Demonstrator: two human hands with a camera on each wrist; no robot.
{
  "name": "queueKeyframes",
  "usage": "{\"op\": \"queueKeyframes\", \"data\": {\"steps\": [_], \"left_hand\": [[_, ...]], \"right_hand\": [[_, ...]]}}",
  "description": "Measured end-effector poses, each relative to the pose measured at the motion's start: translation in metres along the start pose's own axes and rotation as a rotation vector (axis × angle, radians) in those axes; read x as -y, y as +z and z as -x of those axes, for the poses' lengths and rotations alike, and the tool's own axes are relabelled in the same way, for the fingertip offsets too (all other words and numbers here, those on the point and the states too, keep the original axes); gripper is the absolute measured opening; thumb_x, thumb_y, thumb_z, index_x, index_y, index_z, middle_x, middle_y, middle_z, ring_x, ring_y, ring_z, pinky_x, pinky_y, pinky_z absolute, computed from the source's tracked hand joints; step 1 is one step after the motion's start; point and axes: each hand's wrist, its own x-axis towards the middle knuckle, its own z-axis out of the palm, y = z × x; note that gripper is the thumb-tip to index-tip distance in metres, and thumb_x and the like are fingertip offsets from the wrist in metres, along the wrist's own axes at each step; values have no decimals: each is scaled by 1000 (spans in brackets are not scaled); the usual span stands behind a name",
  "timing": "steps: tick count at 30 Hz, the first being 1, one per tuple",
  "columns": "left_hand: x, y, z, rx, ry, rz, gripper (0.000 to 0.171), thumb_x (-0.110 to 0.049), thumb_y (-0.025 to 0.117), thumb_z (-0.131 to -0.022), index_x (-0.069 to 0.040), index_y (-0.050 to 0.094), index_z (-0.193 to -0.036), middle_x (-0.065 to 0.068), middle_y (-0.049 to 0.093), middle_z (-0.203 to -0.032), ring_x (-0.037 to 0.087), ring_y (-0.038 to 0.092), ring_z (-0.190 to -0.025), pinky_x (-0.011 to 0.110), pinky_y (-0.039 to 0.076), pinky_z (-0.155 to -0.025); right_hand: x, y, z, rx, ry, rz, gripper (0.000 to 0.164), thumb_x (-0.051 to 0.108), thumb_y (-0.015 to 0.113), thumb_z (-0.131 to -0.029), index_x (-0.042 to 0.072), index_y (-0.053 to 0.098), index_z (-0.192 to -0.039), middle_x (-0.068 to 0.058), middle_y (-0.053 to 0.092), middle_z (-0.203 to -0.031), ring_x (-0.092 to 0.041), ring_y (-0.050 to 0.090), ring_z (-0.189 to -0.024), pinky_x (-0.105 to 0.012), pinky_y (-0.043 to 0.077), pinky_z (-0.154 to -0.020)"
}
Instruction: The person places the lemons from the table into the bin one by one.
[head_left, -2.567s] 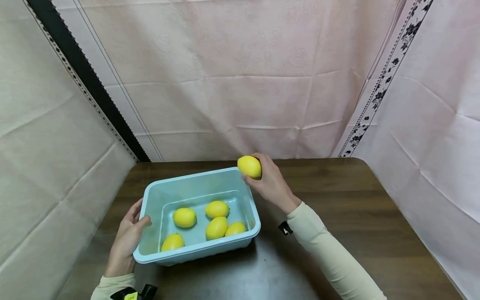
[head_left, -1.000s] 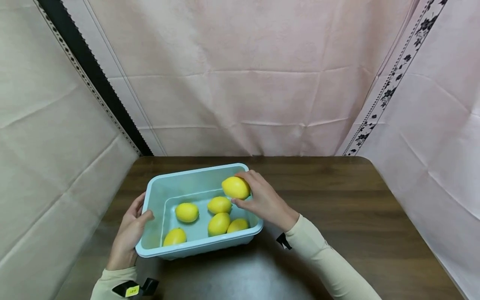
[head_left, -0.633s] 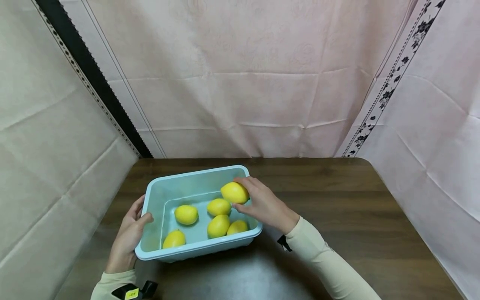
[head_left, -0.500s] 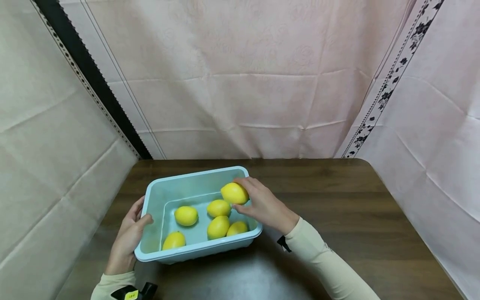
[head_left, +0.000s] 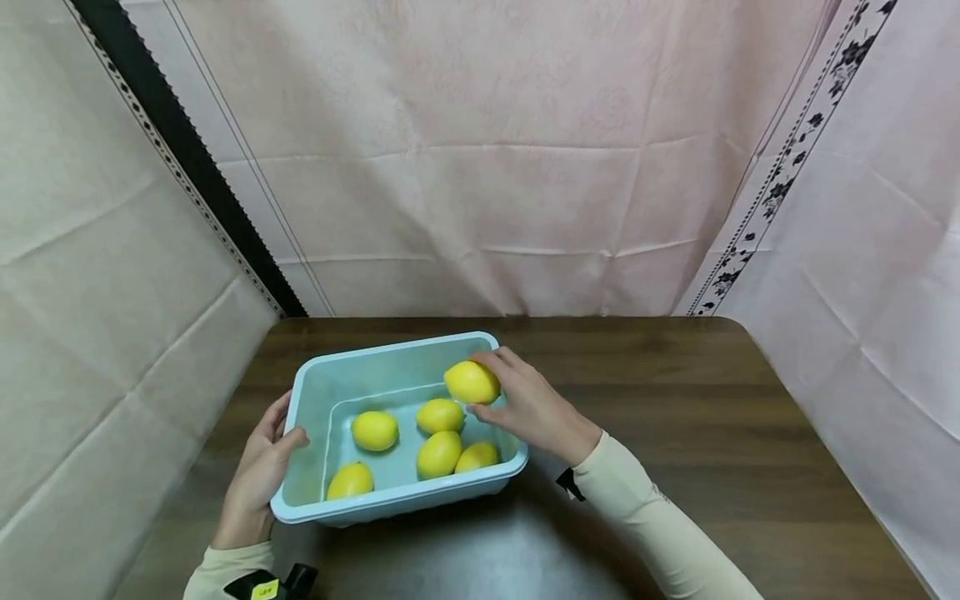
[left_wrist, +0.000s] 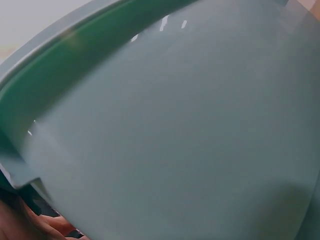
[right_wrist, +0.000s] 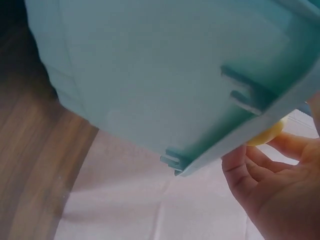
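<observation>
A light blue plastic tub [head_left: 390, 498] sits tilted in the head view, its left rim gripped by my left hand [head_left: 255, 475], thumb over the edge. Several yellow lemons lie inside, one of them [head_left: 375, 431] at the left of the floor and another [head_left: 439, 455] near the front. At the tub's right end my right hand [head_left: 536, 408] holds a lemon [head_left: 471, 382] between thumb and fingers, inside the rim. In the right wrist view the tub's outer wall [right_wrist: 150, 75] hides most of that lemon [right_wrist: 267, 135]. The left wrist view is nearly filled by the tub's outside [left_wrist: 175, 130].
A brown wooden table [head_left: 660, 433] lies under the tub and extends to the right. Pale cloth [head_left: 487, 167] hangs behind it, with more cloth at the left and right sides. Black bands with cameras sit on both wrists.
The right hand has brought its lemon from above the tub's far right corner down and left, inside the rim. Over the last half second hardly anything moves; the left hand keeps its grip.
</observation>
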Motion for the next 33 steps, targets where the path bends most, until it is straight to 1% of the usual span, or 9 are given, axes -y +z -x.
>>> {"op": "queueKeyframes", "data": {"steps": [5, 10, 20, 27, 30, 33], "left_hand": [[0, 0, 1, 3, 3, 3, 84, -1, 44, -100, -22, 6, -171, 9, 18, -173, 23, 32, -140, 19, 47, -87], [2, 0, 1, 1, -8, -1, 83, -2, 45, -101, -23, 6, -171, 9, 18, -173, 23, 33, -139, 20, 47, -86], [1, 1, 2, 1, 3, -5, 83, -1, 43, -101, -22, 6, -171, 8, 19, -173, 24, 32, -139, 20, 47, -86], [2, 1, 2, -3, -15, -3, 82, -3, 43, -102, -24, 5, -171, 8, 18, -174, 23, 32, -140, 18, 46, -86], [2, 1, 2, -6, -18, 1, 82, -3, 44, -102, -25, 6, -171, 7, 19, -173, 23, 32, -140, 18, 47, -86], [1, 1, 0, -2, -1, 2, 81, -3, 45, -102, -24, 8, -171, 7, 20, -172, 23, 34, -138, 19, 48, -86]], "right_hand": [[0, 2, -1, 7, -8, -9, 64, 18, 87, -89, 8, 57, -145, -6, 57, -127, -19, 60, -102, -34, 59, -92], [3, 5, -1, 19, -20, 0, 63, 19, 87, -90, 6, 57, -144, -7, 58, -129, -19, 59, -106, -35, 57, -96], [3, 7, -1, 44, -40, 63, 62, 24, 86, -91, 6, 59, -143, -6, 61, -130, -19, 60, -108, -36, 55, -98], [1, 6, 1, 53, -7, 52, 72, 30, 85, -93, 11, 50, -153, -9, 56, -141, -24, 57, -126, -43, 52, -106], [0, 5, 1, 44, -11, 53, 72, 31, 85, -93, 12, 49, -153, -9, 56, -141, -25, 56, -127, -44, 52, -107], [-1, 4, 2, 24, -18, 55, 71, 29, 85, -92, 11, 51, -152, -8, 56, -140, -25, 55, -127, -44, 52, -107]]}}
